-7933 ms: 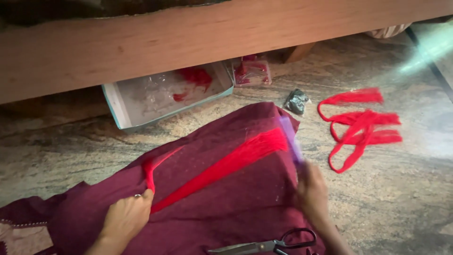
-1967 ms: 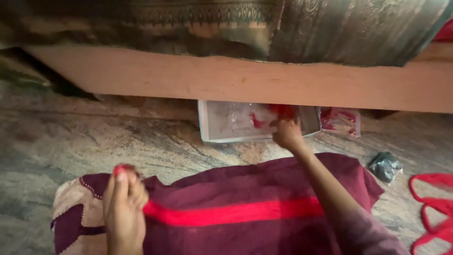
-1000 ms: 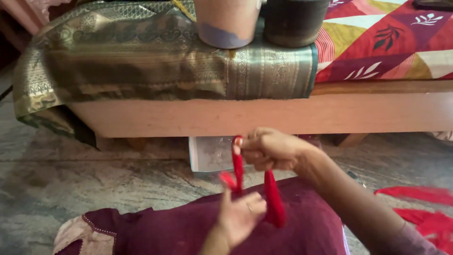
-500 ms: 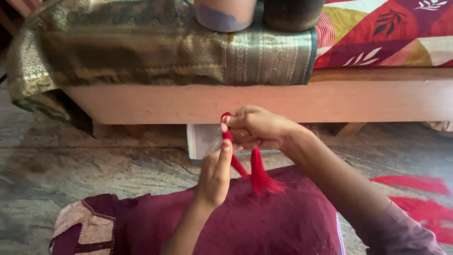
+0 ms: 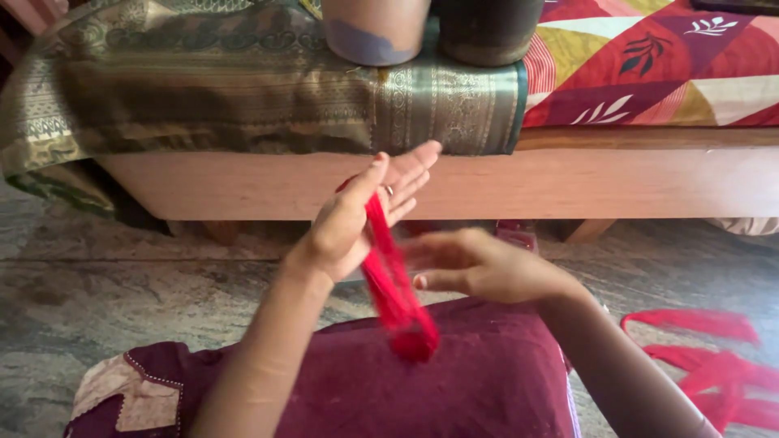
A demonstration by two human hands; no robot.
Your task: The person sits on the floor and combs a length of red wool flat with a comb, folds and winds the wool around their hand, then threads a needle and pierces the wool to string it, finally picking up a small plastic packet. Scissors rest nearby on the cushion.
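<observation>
Head view; the left hand (image 5: 353, 223) is sitting raised near frame centre, fingers stretched toward 1 o'clock, thumb up; a red fabric strip (image 5: 393, 284) is lying against its palm and hanging down toward 5 o'clock, ending in a blurred bunch just above the maroon garment (image 5: 454, 381); whether the thumb is actually pinching the strip cannot be told, since the palm faces away.

The right hand (image 5: 479, 264) is hovering at 3 o'clock of the strip, just beside it, fingers loosely spread and pointing toward 9 o'clock; it is clamping on nothing; its fingertips are blurred, so contact with the strip cannot be told; the two hands are sitting apart, the strip between them.

The maroon garment is lying spread on the stone floor (image 5: 105, 300) at 6 o'clock, a beige embroidered patch showing at its 8 o'clock edge; more red strips (image 5: 714, 365) are lying on the floor at 4 o'clock, well apart from the hands.

At 12 o'clock a wooden bed frame (image 5: 617, 182) is running across the view; a green-gold woven cloth (image 5: 243, 89) is draping over its left part; two round containers (image 5: 430, 28) are standing on that cloth; a red patterned bedsheet (image 5: 665, 61) is covering the right part.
</observation>
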